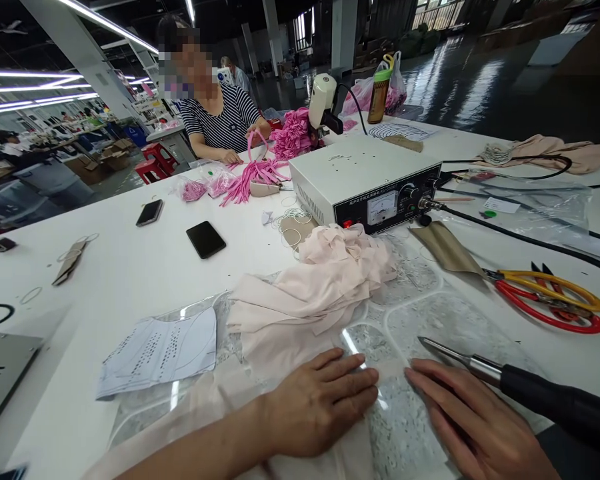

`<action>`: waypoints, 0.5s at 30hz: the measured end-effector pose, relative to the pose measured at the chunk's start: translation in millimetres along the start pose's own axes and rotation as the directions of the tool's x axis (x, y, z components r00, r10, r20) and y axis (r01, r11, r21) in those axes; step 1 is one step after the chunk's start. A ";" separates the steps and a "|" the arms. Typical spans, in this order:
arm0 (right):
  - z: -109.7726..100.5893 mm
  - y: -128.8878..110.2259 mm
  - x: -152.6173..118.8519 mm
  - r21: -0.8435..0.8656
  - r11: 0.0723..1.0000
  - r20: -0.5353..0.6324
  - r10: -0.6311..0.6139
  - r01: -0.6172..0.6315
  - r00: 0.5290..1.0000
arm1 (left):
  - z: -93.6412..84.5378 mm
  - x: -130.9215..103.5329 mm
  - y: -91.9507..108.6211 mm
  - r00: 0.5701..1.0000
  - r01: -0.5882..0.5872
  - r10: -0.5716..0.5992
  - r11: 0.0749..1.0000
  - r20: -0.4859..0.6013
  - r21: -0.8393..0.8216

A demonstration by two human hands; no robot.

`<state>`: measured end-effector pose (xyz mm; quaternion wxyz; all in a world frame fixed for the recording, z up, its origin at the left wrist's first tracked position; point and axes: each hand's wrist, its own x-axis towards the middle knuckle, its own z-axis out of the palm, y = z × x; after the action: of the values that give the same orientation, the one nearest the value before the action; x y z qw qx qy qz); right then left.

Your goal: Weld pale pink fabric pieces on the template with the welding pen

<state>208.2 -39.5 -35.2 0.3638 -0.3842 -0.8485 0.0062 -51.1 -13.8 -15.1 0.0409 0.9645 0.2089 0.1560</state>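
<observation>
White worktop (130,267) cluttered: pale pink fabric pile (315,287) just beyond the hands, white control box (365,183) behind it, red and yellow scissors (550,300) to the right, black phone (206,239) and paper pattern (160,350) to the left. A co-worker across the worktop handles pink strips (255,175). Left hand (320,403) lies flat, fingers extended, pressing a thin fabric piece (380,373) on a clear sheet (430,320). Right hand (473,420) also flat and unclenched, touching the same piece. Black-handled metal-tipped tool (530,390) rests over the right hand, not gripped.
</observation>
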 end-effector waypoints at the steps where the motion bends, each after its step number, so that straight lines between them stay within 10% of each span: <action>1: 0.2 0.1 0.0 -0.003 1.000 -0.001 -0.003 0.003 1.000 | 0.3 -0.1 0.0 1.000 -0.001 0.001 1.000 -0.004 -0.001; 15: 1.0 0.3 1.8 -0.019 1.000 0.023 -0.011 0.012 1.000 | -0.8 1.0 0.4 1.000 0.001 -0.001 1.000 -0.024 -0.003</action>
<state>207.0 -37.8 -34.9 0.3503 -0.3827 -0.8549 0.0005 -50.4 -13.8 -14.1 0.0397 0.9624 0.2095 0.1681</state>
